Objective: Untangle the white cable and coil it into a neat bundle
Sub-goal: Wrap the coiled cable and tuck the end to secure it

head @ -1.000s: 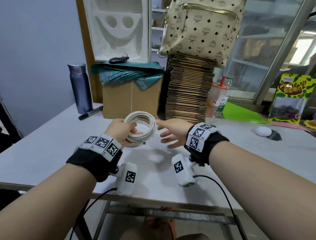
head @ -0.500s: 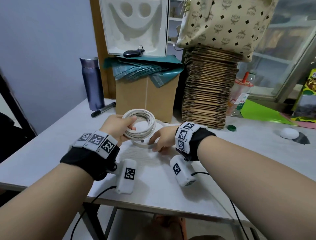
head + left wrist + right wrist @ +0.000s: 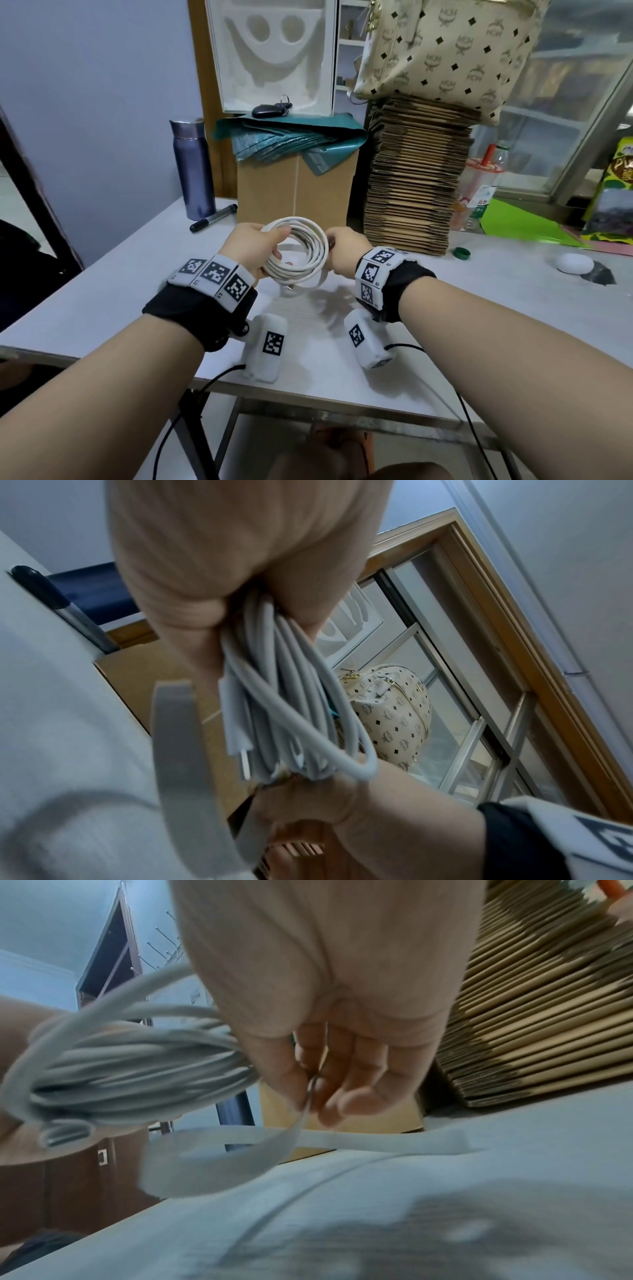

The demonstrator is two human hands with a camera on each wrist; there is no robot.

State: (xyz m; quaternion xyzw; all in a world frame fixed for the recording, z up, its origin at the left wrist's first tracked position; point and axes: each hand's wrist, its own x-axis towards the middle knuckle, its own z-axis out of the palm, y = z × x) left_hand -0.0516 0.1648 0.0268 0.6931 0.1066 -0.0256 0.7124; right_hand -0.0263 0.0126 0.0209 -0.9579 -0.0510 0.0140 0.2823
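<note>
Cable (image 3: pixel 297 253) is sitting coiled above the table (image 3: pixel 479 308), left hand (image 3: pixel 251 248) gripping its left side, right hand (image 3: pixel 344 251) pinching a flat white strap (image 3: pixel 212 1161) at its right edge.

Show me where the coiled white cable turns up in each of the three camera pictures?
Head: white cable at centre, above the table, between the left hand and right hand.
Left wrist: centre, hanging below the left hand.
Right wrist: left side, beside the right hand.
Shared landmark: the brown cardboard box behind it.
</note>
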